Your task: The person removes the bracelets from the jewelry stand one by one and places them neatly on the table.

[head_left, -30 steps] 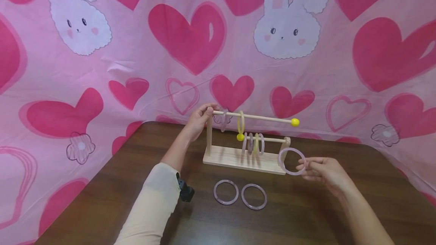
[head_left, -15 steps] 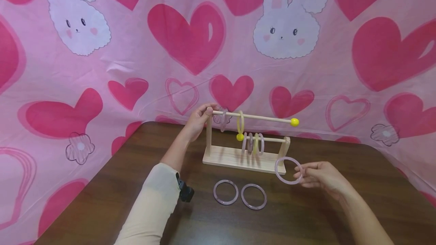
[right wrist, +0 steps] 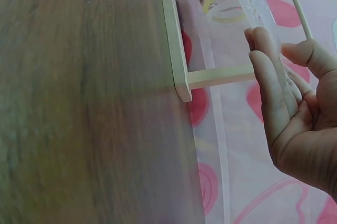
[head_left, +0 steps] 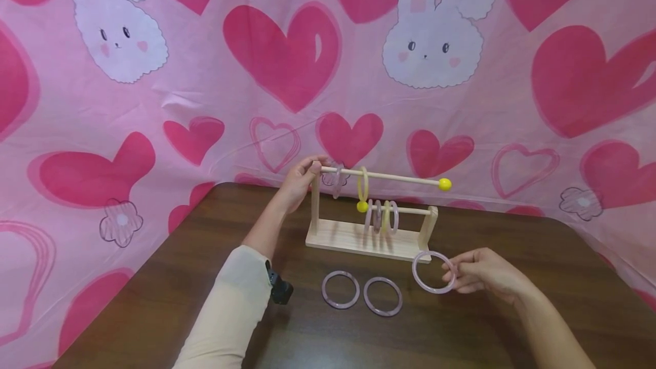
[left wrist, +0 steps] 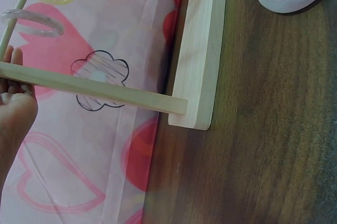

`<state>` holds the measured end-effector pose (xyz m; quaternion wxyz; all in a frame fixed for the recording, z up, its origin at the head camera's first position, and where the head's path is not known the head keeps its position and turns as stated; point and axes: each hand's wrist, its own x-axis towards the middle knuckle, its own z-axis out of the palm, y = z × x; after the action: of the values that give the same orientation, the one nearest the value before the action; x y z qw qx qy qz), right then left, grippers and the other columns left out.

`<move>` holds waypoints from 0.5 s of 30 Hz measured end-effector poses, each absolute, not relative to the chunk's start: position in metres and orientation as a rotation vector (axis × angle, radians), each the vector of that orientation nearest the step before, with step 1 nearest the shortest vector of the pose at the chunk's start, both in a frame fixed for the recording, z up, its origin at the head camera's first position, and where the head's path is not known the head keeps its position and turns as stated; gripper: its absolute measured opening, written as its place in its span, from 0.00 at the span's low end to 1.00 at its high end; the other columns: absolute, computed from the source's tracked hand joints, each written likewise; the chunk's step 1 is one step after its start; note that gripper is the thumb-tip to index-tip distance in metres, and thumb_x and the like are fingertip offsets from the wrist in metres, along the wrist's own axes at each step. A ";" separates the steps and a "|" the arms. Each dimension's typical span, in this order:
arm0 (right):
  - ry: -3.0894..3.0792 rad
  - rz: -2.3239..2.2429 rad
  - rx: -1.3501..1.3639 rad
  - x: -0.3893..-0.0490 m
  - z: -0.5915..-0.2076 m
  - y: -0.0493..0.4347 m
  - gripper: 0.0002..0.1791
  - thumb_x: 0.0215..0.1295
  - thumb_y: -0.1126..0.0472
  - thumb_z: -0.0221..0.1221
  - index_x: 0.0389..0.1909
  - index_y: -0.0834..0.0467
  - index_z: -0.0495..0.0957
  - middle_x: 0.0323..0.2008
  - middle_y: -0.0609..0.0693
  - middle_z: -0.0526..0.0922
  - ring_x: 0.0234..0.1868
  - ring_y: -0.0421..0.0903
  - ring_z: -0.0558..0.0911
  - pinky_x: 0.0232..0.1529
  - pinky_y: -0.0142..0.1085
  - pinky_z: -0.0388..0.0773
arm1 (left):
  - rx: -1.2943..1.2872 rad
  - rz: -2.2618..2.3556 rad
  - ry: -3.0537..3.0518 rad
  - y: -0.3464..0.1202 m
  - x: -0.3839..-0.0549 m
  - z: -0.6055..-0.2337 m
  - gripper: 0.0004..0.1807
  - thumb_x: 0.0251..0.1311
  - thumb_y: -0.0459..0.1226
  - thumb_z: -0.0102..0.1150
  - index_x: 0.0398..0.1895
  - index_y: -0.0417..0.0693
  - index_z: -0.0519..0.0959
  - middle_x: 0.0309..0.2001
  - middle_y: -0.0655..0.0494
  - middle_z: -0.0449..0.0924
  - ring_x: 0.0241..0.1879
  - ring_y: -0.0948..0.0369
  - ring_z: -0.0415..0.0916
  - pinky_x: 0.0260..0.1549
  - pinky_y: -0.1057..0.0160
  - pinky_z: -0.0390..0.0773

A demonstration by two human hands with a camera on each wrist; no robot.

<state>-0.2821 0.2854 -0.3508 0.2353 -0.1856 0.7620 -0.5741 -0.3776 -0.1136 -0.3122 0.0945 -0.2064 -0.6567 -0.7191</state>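
Note:
My left hand (head_left: 299, 187) grips the top of the left post of a wooden bangle rack (head_left: 338, 234), thumb in front and fingers behind. Pinched between thumb and fingertips of my right hand (head_left: 489, 275) is a pale purple bangle (head_left: 434, 291), held upright in front of the rack's right end. In the right wrist view this bangle (right wrist: 257, 2) is seen nearly edge-on. A purple bangle (head_left: 337, 182) and a yellow bangle (head_left: 366, 187) hang on the upper rod (head_left: 405, 177). Several purple and yellow bangles hang on the lower rod (head_left: 412, 210).
Two purple bangles, a left one (head_left: 340, 306) and a right one (head_left: 384, 314), lie flat on the dark wood table (head_left: 441, 335) before the rack. Yellow knobs cap the upper rod's right end (head_left: 445, 184) and lower rod's left end (head_left: 362, 206). A pink heart-patterned cloth (head_left: 359, 61) hangs behind.
My right hand has lowered the pale purple bangle and brought it slightly left, from beside the right post to near the base's right front corner. The left hand and rack stay still.

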 end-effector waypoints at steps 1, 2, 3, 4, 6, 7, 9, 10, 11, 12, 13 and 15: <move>2.088 -1.572 -0.509 -0.282 -0.351 0.285 0.17 0.63 0.71 0.47 0.47 0.82 0.69 0.35 0.61 0.82 0.33 0.48 0.83 0.35 0.41 0.79 | -0.617 -2.138 -1.941 -0.114 -0.378 -0.312 0.24 0.64 0.41 0.47 0.58 0.32 0.67 0.50 0.43 0.73 0.49 0.59 0.69 0.57 0.54 0.61; 2.084 -1.567 -0.514 -0.282 -0.351 0.285 0.17 0.62 0.71 0.47 0.47 0.82 0.69 0.34 0.62 0.82 0.33 0.48 0.83 0.35 0.41 0.79 | -0.623 -2.144 -1.932 -0.114 -0.377 -0.313 0.26 0.63 0.42 0.48 0.57 0.31 0.66 0.50 0.44 0.74 0.49 0.59 0.69 0.57 0.53 0.61; 2.078 -1.562 -0.522 -0.282 -0.352 0.285 0.17 0.62 0.72 0.48 0.46 0.82 0.69 0.34 0.62 0.82 0.33 0.48 0.83 0.34 0.41 0.79 | -0.628 -2.147 -1.926 -0.114 -0.377 -0.313 0.27 0.62 0.43 0.48 0.57 0.31 0.66 0.49 0.45 0.74 0.49 0.60 0.69 0.57 0.53 0.60; 2.074 -1.557 -0.527 -0.281 -0.352 0.285 0.17 0.61 0.72 0.49 0.46 0.82 0.69 0.34 0.62 0.82 0.32 0.48 0.83 0.33 0.40 0.79 | -0.636 -2.153 -1.918 -0.114 -0.378 -0.313 0.28 0.61 0.45 0.49 0.57 0.31 0.66 0.49 0.46 0.74 0.48 0.60 0.69 0.58 0.51 0.60; 2.059 -1.549 -0.542 -0.282 -0.354 0.285 0.17 0.61 0.72 0.50 0.46 0.83 0.68 0.34 0.62 0.82 0.32 0.47 0.83 0.33 0.39 0.79 | -0.655 -2.145 -1.912 -0.114 -0.377 -0.313 0.29 0.60 0.46 0.49 0.57 0.31 0.66 0.49 0.45 0.74 0.46 0.61 0.69 0.58 0.47 0.58; 2.053 -1.541 -0.550 -0.282 -0.355 0.285 0.17 0.60 0.73 0.51 0.46 0.83 0.68 0.34 0.62 0.82 0.31 0.47 0.83 0.32 0.39 0.79 | -0.660 -2.146 -1.909 -0.114 -0.377 -0.313 0.29 0.61 0.46 0.49 0.57 0.30 0.66 0.50 0.43 0.74 0.46 0.61 0.69 0.58 0.46 0.57; 2.052 -1.526 -0.553 -0.282 -0.356 0.285 0.17 0.60 0.73 0.51 0.45 0.83 0.68 0.33 0.62 0.82 0.31 0.46 0.83 0.32 0.39 0.79 | -0.661 -2.144 -1.912 -0.114 -0.378 -0.313 0.28 0.62 0.45 0.48 0.57 0.31 0.66 0.51 0.40 0.73 0.48 0.60 0.69 0.58 0.45 0.56; 2.055 -1.518 -0.548 -0.282 -0.357 0.285 0.16 0.60 0.72 0.50 0.45 0.83 0.69 0.33 0.61 0.82 0.30 0.46 0.83 0.32 0.39 0.79 | -0.658 -2.140 -1.917 -0.114 -0.378 -0.313 0.27 0.63 0.44 0.48 0.57 0.31 0.66 0.52 0.39 0.72 0.49 0.60 0.69 0.58 0.45 0.56; 2.057 -1.512 -0.540 -0.281 -0.358 0.284 0.16 0.60 0.73 0.49 0.45 0.83 0.69 0.33 0.61 0.82 0.30 0.45 0.83 0.32 0.38 0.79 | -0.656 -2.134 -1.924 -0.114 -0.378 -0.313 0.26 0.64 0.44 0.47 0.57 0.31 0.66 0.53 0.38 0.72 0.50 0.59 0.69 0.59 0.46 0.57; 2.058 -1.507 -0.538 -0.281 -0.359 0.284 0.16 0.60 0.73 0.49 0.45 0.83 0.69 0.33 0.61 0.82 0.30 0.45 0.83 0.31 0.38 0.79 | -0.654 -2.135 -1.924 -0.114 -0.378 -0.313 0.25 0.65 0.43 0.47 0.57 0.31 0.66 0.53 0.36 0.71 0.50 0.58 0.69 0.59 0.46 0.56; 2.057 -1.502 -0.535 -0.281 -0.359 0.284 0.16 0.60 0.73 0.49 0.45 0.83 0.69 0.33 0.61 0.82 0.29 0.45 0.82 0.31 0.38 0.79 | -0.651 -2.134 -1.926 -0.114 -0.378 -0.313 0.25 0.65 0.42 0.46 0.57 0.31 0.66 0.54 0.35 0.70 0.51 0.58 0.68 0.59 0.46 0.57; 2.053 -1.496 -0.535 -0.281 -0.360 0.283 0.16 0.60 0.72 0.50 0.44 0.83 0.69 0.33 0.61 0.82 0.29 0.44 0.82 0.30 0.37 0.79 | -0.648 -2.135 -1.928 -0.114 -0.378 -0.312 0.23 0.66 0.40 0.45 0.57 0.31 0.67 0.54 0.34 0.70 0.51 0.57 0.68 0.59 0.45 0.56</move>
<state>-0.2806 0.2830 -0.3602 0.2697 -0.1985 0.7616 -0.5549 -0.3776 -0.1136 -0.3123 0.0964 -0.2186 -0.6508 -0.7207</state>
